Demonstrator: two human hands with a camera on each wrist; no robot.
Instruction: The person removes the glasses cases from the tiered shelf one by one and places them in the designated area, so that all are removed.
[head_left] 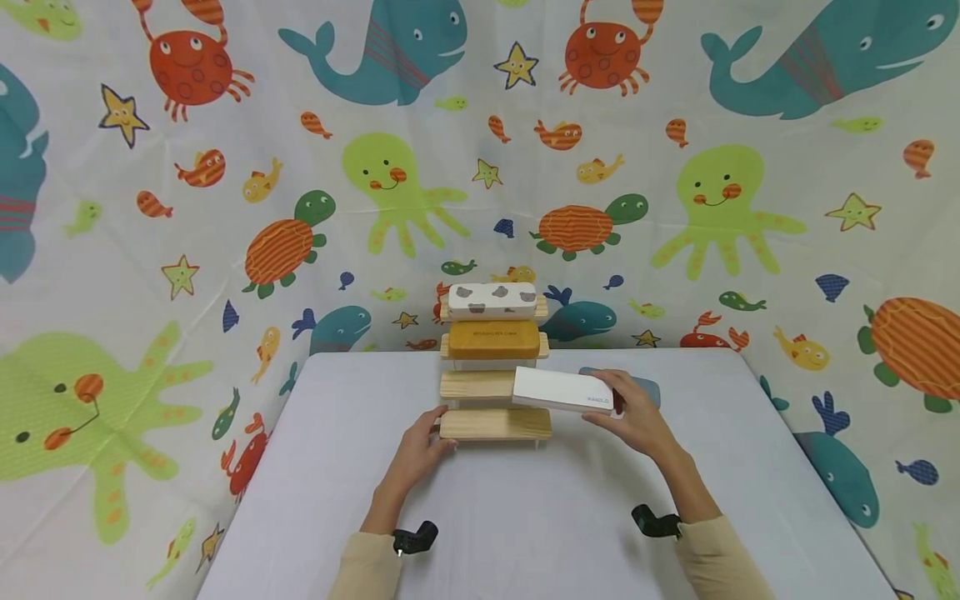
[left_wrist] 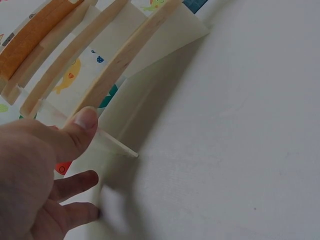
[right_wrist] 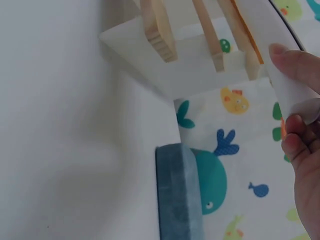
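A tiered wooden rack (head_left: 495, 423) with pale side panels stands at the table's far side. My left hand (head_left: 418, 450) holds its lowest plank at the left end, thumb (left_wrist: 86, 119) on the plank; two other fingers (left_wrist: 77, 184) extend below. With my right hand (head_left: 633, 412) I grip the right end of a white hard case (head_left: 562, 387), probably a glasses case, with small lettering. It is tilted and overlaps the second-lowest plank's right part in the head view. A mustard case (head_left: 495, 340) and a white bear-print case (head_left: 492, 300) lie on the upper two tiers.
A blue case (right_wrist: 177, 192) lies on the white table (head_left: 360, 483) right of the rack, partly behind my right hand in the head view. A sea-animal cloth (head_left: 420, 217) hangs behind and along both sides. Each wrist wears a small black camera (head_left: 416, 537).
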